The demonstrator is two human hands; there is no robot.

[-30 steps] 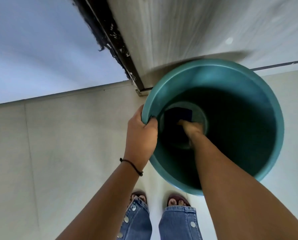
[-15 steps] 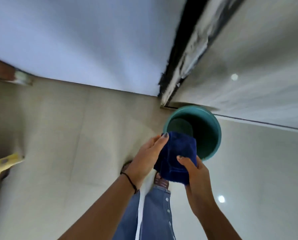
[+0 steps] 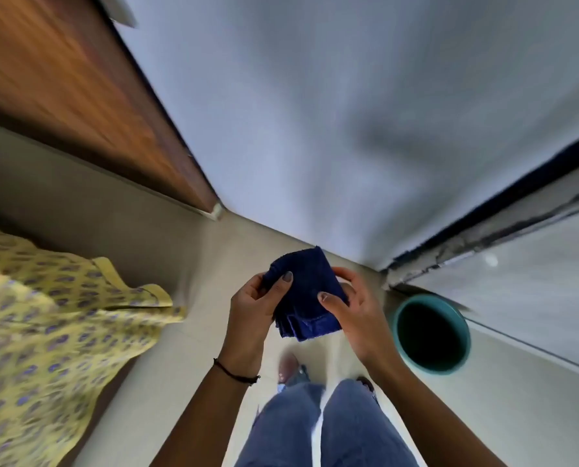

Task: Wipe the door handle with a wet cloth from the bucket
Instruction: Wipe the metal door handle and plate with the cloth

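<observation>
A folded dark blue cloth (image 3: 306, 291) is held in front of me at waist height, over the tiled floor. My left hand (image 3: 252, 318) grips its left side with the thumb on top. My right hand (image 3: 355, 311) grips its right side, thumb across the fold. The teal bucket (image 3: 401, 345) stands on the floor to the right of my hands, its inside dark. A brown wooden door (image 3: 72, 92) fills the upper left. No door handle is in view.
A white wall (image 3: 348, 112) rises ahead. A black door frame (image 3: 517, 197) and a pale panel (image 3: 534, 291) lie to the right, behind the bucket. A person in a yellow patterned garment (image 3: 45, 315) stands close on the left. My jeans and sandals show below.
My right hand took the cloth out of the bucket and my left hand let go of the rim. Both hands now hold the cloth, and the view has swung left toward the wooden door.
</observation>
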